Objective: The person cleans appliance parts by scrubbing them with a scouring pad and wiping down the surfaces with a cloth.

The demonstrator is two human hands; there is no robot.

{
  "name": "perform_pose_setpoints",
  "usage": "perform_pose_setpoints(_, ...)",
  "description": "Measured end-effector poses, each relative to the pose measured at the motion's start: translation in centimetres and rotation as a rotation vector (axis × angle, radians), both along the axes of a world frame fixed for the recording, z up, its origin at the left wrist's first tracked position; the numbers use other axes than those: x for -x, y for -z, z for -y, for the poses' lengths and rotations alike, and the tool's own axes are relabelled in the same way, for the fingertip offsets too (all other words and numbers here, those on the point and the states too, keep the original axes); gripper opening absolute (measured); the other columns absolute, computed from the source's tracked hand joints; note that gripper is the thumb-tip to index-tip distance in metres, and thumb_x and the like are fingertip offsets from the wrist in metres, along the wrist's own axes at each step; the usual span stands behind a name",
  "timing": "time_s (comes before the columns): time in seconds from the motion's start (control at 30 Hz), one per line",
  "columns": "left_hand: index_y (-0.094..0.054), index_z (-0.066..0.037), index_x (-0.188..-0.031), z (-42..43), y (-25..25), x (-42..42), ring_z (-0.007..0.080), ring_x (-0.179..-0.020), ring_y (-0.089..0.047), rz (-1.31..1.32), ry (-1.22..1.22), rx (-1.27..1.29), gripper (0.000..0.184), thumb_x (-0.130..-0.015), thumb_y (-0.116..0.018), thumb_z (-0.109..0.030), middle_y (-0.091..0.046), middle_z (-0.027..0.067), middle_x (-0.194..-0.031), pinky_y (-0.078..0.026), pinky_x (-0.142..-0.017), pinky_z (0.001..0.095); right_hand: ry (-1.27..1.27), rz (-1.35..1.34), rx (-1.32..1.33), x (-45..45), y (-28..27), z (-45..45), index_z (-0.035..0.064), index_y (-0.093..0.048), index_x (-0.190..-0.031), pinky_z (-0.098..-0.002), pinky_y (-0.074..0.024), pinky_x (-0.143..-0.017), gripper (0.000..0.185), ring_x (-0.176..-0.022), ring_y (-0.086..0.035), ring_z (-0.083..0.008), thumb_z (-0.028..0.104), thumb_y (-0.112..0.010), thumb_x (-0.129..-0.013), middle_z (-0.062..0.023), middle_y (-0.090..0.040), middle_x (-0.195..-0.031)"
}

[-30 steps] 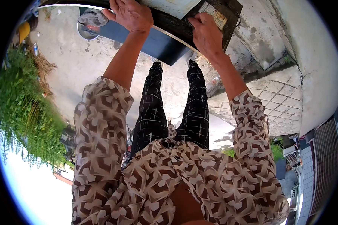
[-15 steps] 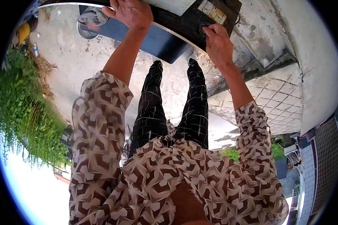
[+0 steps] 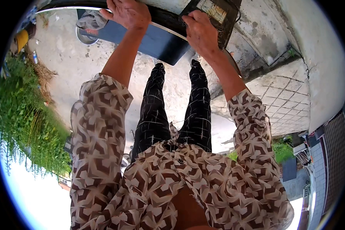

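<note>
My left hand [image 3: 128,14] lies on the dark rim of a black-edged panel [image 3: 163,17] at the top, thumb stretched out and fingertips partly cut off by the frame. My right hand [image 3: 201,32] is closed, its fingertips pressed to the grimy dark surface at the panel's right part. A small dark scourer [image 3: 183,20] shows partly at those fingertips; the hand covers much of it. Beyond the knuckles sits a worn, pale label [image 3: 212,10] on the dark surface.
Below the panel is a smooth dark board [image 3: 142,40]. A grey cloth [image 3: 91,20] hangs over a metal basin [image 3: 86,37] at the left. Green plants [image 3: 30,122] grow at the far left. A concrete step [image 3: 264,42] and a pale wall [image 3: 329,69] stand at right.
My right hand went right and down, uncovering the scourer, then came back left to the panel's edge. My left hand stays on the rim. The whole view has shifted slightly.
</note>
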State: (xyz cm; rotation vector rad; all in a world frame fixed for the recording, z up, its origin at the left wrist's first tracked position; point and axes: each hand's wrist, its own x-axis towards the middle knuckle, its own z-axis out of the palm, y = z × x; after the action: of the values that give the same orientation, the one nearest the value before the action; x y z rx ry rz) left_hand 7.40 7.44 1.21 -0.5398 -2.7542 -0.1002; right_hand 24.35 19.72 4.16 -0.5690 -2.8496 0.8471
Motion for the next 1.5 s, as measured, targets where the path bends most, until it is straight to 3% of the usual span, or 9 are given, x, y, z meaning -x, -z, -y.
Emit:
perform_pose_setpoints(0.53,-0.051,0.008,-0.125,0.8,0.4,0.1,0.0328,-0.129,-0.044,-0.012,0.040,-0.001,0.043,-0.083,-0.050,-0.005,-0.055,0.0218,-0.127,-0.022,-0.110,0.0582,0.056,-0.073,0.135,-2.2,-0.5,-0.2,0.0082,-0.071,-0.100,-0.0382,-0.0557,-0.073,0.028,-0.092,-0.060,-0.0274,0.002,-0.065,-0.074,-0.0056,-0.059,-0.095)
perform_pose_setpoints(0.77,-0.050,0.006,-0.127,0.2,0.0,-0.2,0.0328,-0.129,-0.044,0.030,0.019,-0.023,0.044,-0.084,-0.049,-0.006,-0.055,0.0211,-0.129,-0.023,-0.110,0.0573,0.148,0.137,0.086,-8.3,-0.2,-3.0,0.0058,-0.069,-0.106,-0.0399,-0.0528,-0.082,0.034,-0.099,-0.057,-0.0292,-0.006,-0.065,-0.074,-0.0078,-0.057,-0.102)
perform_pose_setpoints(0.87,-0.046,-0.002,-0.097,1.5,1.4,1.1,0.0351,-0.123,-0.041,0.066,0.186,-0.052,0.025,-0.076,-0.058,-0.006,-0.059,0.0188,-0.113,-0.018,-0.097,0.0580,0.075,0.127,0.341,-9.4,-1.9,-3.5,0.0070,-0.069,-0.108,-0.0406,-0.0520,-0.083,0.037,-0.099,-0.057,-0.0292,-0.006,-0.066,-0.074,-0.0085,-0.057,-0.102)
perform_pose_setpoints(0.97,-0.044,-0.004,-0.093,1.6,1.6,1.4,0.0347,-0.123,-0.042,0.042,0.196,-0.033,0.022,-0.077,-0.057,-0.008,-0.061,0.0179,-0.109,-0.018,-0.097,0.0589,0.090,0.146,0.273,-12.0,-0.7,-4.9,0.0073,-0.069,-0.108,-0.0403,-0.0521,-0.083,0.036,-0.098,-0.057,-0.0292,-0.006,-0.066,-0.074,-0.0087,-0.058,-0.103)
perform_pose_setpoints(1.07,-0.044,-0.004,-0.094,1.9,1.8,1.7,0.0344,-0.123,-0.042,0.031,0.207,-0.059,0.022,-0.077,-0.058,-0.009,-0.062,0.0171,-0.106,-0.019,-0.097,0.0588,0.240,0.135,0.213,-10.9,4.2,-6.3,0.0083,-0.069,-0.108,-0.0363,-0.0524,-0.082,0.040,-0.098,-0.058,-0.0290,-0.010,-0.064,-0.073,-0.0086,-0.058,-0.105)
perform_pose_setpoints(1.17,-0.051,0.005,-0.127,0.7,0.0,0.0,0.0327,-0.128,-0.045,-0.001,0.065,-0.027,0.044,-0.084,-0.049,-0.006,-0.056,0.0202,-0.128,-0.024,-0.109,0.0561,0.357,0.011,0.325,-10.6,9.5,-8.0,0.0089,-0.069,-0.108,-0.0353,-0.0521,-0.082,0.040,-0.098,-0.059,-0.0286,-0.009,-0.064,-0.073,-0.0088,-0.058,-0.104)
perform_pose_setpoints(1.27,-0.045,-0.003,-0.094,2.7,2.2,2.2,0.0344,-0.123,-0.042,0.071,0.214,-0.003,0.024,-0.077,-0.059,-0.010,-0.062,0.0171,-0.106,-0.020,-0.097,0.0586,0.343,0.096,0.388,-11.1,6.0,-6.7,0.0087,-0.069,-0.108,-0.0359,-0.0521,-0.082,0.038,-0.099,-0.059,-0.0283,-0.008,-0.065,-0.074,-0.0089,-0.058,-0.104)
perform_pose_setpoints(1.4,-0.044,-0.004,-0.093,2.3,1.5,1.6,0.0341,-0.121,-0.043,0.047,0.199,0.034,0.022,-0.077,-0.058,-0.010,-0.062,0.0161,-0.106,-0.020,-0.096,0.0566,0.100,0.113,0.103,-11.0,0.5,-5.1,0.0087,-0.069,-0.108,-0.0385,-0.0532,-0.079,0.038,-0.099,-0.059,-0.0291,-0.007,-0.065,-0.073,-0.0085,-0.059,-0.103)
perform_pose_setpoints(1.5,-0.045,-0.004,-0.093,1.9,1.7,2.2,0.0338,-0.122,-0.042,0.006,0.203,0.010,0.022,-0.077,-0.058,-0.011,-0.062,0.0159,-0.108,-0.018,-0.097,0.0562,0.130,0.001,-0.002,-9.0,6.1,-8.4,0.0082,-0.068,-0.109,-0.0362,-0.0513,-0.074,0.035,-0.092,-0.058,-0.0255,-0.005,-0.064,-0.076,-0.0076,-0.058,-0.098)
